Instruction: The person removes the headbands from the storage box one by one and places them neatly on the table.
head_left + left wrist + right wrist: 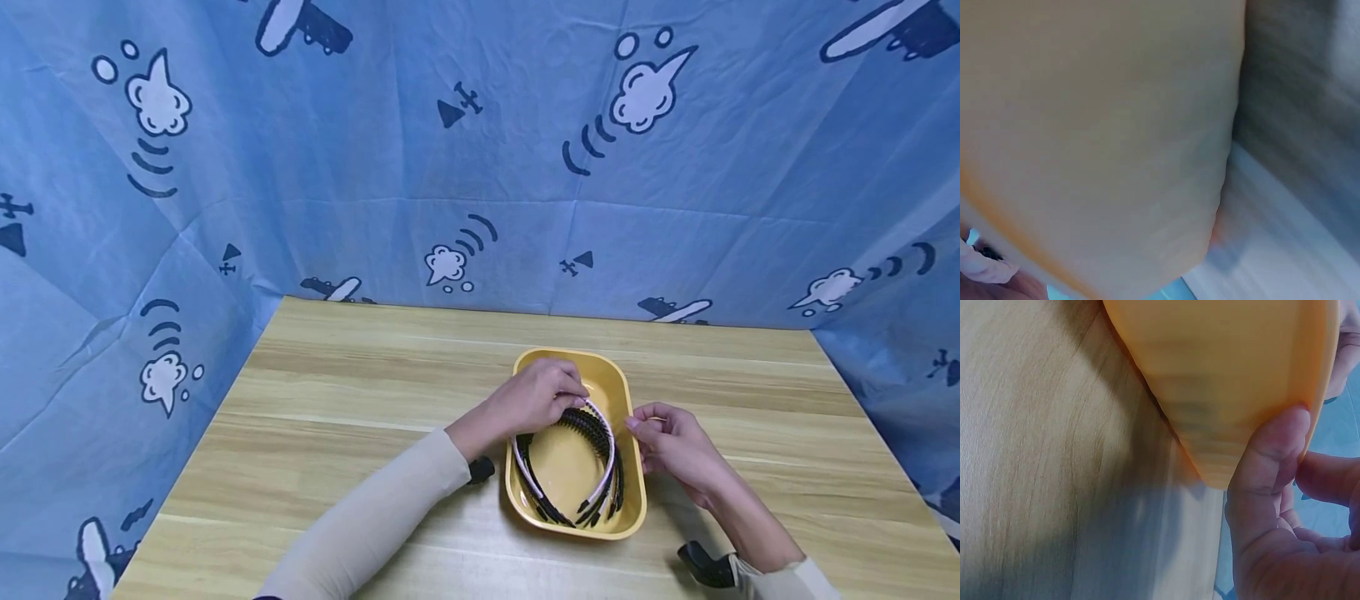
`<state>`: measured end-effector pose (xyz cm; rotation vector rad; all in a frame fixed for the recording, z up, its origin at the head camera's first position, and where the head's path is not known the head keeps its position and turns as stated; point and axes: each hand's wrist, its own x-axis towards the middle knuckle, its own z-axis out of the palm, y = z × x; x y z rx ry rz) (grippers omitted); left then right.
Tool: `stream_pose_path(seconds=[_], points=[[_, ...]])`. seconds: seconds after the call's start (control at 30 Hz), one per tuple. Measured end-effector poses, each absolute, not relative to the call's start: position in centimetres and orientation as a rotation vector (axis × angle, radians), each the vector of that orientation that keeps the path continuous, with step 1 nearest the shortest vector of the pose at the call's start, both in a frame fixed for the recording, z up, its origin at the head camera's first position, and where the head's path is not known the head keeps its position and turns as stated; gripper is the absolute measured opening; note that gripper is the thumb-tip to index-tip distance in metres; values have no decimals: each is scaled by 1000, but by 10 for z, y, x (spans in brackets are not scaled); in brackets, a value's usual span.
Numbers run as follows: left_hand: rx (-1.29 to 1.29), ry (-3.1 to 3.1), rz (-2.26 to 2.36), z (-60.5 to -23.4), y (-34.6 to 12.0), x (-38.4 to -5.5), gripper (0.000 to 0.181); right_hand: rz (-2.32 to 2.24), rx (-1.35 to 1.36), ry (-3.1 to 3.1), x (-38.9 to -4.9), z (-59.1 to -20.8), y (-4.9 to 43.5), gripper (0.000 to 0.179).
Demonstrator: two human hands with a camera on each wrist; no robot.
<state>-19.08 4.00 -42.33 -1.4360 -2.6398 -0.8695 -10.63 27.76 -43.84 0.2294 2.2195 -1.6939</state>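
Observation:
A yellow plastic basin (pixel 636 492) with rounded corners stands on the table, several headbands inside it. Most are black headbands (pixel 581 421) with toothed inner edges; a pale pink headband (pixel 609 450) lies uppermost. My left hand (pixel 536 396) reaches over the basin's left side and pinches the pink headband near the top of its arc. At the opposite side, my right hand (pixel 678 446) grips the rim between thumb and fingers. The right wrist view shows the thumb (pixel 1279 434) against the outer wall. In the left wrist view, the basin's wall (pixel 1097 137) fills most of the picture.
The wood-grain table (pixel 360 383) extends to both sides of the basin. Behind it and at the sides hangs a blue curtain (pixel 510 167) printed with planes and clouds. Black wrist-worn pieces (pixel 705 565) show beside the forearms.

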Motion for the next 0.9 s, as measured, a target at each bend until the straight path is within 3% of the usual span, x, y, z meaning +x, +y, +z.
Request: stream_pose_path(seconds=[0.9], points=[[-1388, -2618, -911, -422, 8, -198, 14, -1706, 206, 2224, -106, -439, 279, 29]])
